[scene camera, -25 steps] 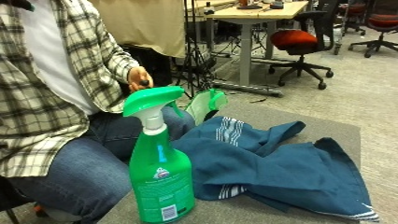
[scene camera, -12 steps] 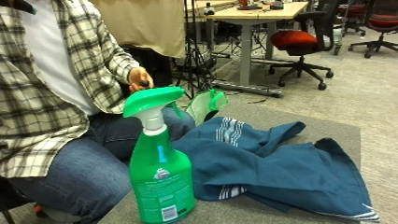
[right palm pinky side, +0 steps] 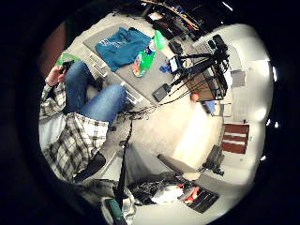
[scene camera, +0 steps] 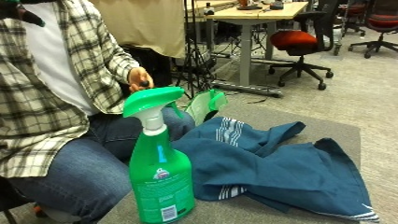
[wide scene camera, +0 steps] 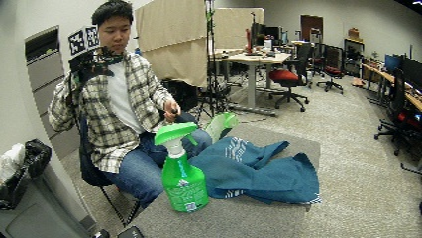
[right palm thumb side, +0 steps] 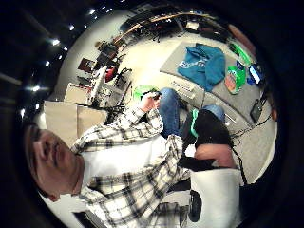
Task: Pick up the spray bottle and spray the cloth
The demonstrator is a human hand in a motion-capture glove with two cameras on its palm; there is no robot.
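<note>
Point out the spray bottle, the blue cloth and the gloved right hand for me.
spray bottle (scene camera: 160, 179): outside view, on its green body.
blue cloth (scene camera: 283, 170): outside view, on its flat middle fold.
gloved right hand (wide scene camera: 92, 60): wide outside view, raised at the person's shoulder.

An open-plan office or lab. Carpeted grey floor (scene camera: 373, 88) throughout. Far behind, a sit-stand desk (wide scene camera: 254, 58) loaded with gear, a red-seated swivel chair (wide scene camera: 288, 77) just beside it, more rolling chairs (scene camera: 376, 18) farther right. Beige partition screens (wide scene camera: 173, 37) standing near the left wall. Tripod legs and cables (scene camera: 196, 70) between screen and desk. Monitors (wide scene camera: 402, 64) along the right edge. A lined waste bin (wide scene camera: 20, 173) at near left.
</note>
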